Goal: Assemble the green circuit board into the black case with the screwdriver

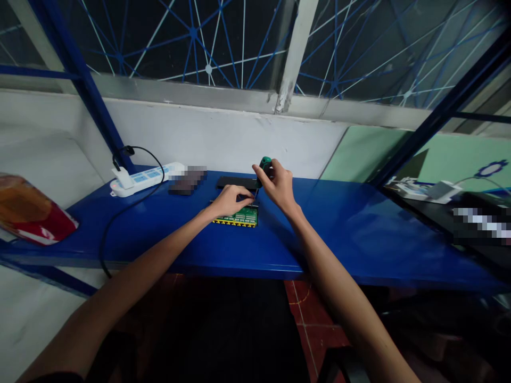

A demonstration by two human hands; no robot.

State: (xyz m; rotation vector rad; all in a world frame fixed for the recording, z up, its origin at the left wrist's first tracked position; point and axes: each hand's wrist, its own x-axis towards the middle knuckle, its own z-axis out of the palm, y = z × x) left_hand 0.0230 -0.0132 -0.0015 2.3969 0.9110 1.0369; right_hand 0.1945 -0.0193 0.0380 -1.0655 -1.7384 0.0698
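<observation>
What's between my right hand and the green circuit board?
In the head view, the shaft of the screwdriver and the fingertips of the left hand lie between the right hand and the circuit board.

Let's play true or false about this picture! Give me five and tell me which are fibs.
1. The right hand holds a screwdriver. True.
2. The table is red. False: it is blue.
3. The left hand is at the green board. True.
4. The power strip is to the right of the board. False: it is to the left.
5. The board's edge nearest the person is yellow and black. True.
</observation>
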